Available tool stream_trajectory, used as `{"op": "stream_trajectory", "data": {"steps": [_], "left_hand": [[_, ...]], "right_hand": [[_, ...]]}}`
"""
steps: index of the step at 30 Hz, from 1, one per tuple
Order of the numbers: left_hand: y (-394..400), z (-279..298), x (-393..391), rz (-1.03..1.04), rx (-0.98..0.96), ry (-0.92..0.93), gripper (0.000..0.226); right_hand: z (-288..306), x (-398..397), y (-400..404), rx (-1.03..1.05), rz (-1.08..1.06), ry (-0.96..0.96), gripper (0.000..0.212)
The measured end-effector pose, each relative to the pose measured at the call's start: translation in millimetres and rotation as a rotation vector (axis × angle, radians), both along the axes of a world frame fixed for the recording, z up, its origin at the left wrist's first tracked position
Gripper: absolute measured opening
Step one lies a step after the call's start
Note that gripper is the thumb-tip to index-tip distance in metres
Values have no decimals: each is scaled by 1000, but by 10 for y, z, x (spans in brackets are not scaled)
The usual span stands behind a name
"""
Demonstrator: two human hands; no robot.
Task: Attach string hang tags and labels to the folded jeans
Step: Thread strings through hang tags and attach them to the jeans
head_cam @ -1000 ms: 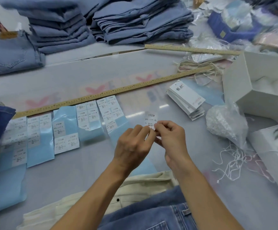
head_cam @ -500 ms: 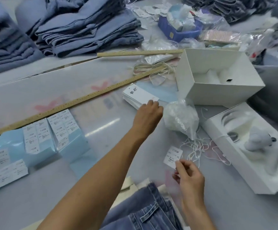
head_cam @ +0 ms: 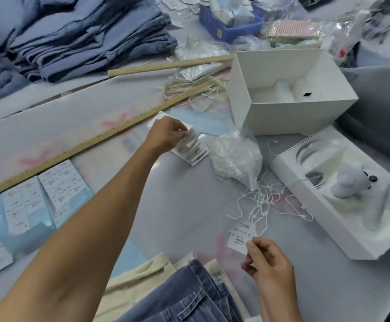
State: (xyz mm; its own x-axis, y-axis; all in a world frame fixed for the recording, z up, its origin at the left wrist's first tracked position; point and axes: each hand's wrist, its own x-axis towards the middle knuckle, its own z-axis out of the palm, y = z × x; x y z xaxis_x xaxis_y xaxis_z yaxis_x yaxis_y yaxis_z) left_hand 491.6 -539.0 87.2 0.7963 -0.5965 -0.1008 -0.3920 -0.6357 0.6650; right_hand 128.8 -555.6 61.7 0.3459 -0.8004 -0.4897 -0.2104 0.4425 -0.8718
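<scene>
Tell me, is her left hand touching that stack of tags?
Touching. The head view shows the left hand with fingertips on the stack of tags.

The small white label (head_cam: pixel 241 235) pinched by the right hand (head_cam: pixel 269 266) reads "1103#" and "XL"

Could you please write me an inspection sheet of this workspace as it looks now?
Surface: grey table, two wooden rulers.
Job's things: dark blue folded jeans at near edge; white printed label; stack of white hang tags; loose white strings.
Clutter: clear plastic bag, open white box, blue sticker sheets.
Grippers: left hand on the tags; right hand pinches the label.
Cables: nothing seen.
Surroundings: stacked light blue jeans.
</scene>
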Motion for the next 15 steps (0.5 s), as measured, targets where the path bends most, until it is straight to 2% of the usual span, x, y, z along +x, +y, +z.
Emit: {"op": "stream_trajectory", "data": {"steps": [4, 6, 8, 12, 15], "left_hand": [[22, 61, -52, 74, 7, -135, 24], [32, 90, -23, 107, -28, -103, 17], [64, 118, 29, 164, -110, 68, 12], [191, 164, 78, 258, -299, 425, 30], [282, 168, 119, 325, -341, 618, 33]], "right_hand": [[70, 57, 28, -5, 53, -19, 3], [107, 75, 31, -27, 67, -24, 4], [131, 79, 35, -36, 69, -35, 6], [140, 51, 69, -20, 44, -54, 18], [136, 19, 114, -8, 40, -51, 21]]}}
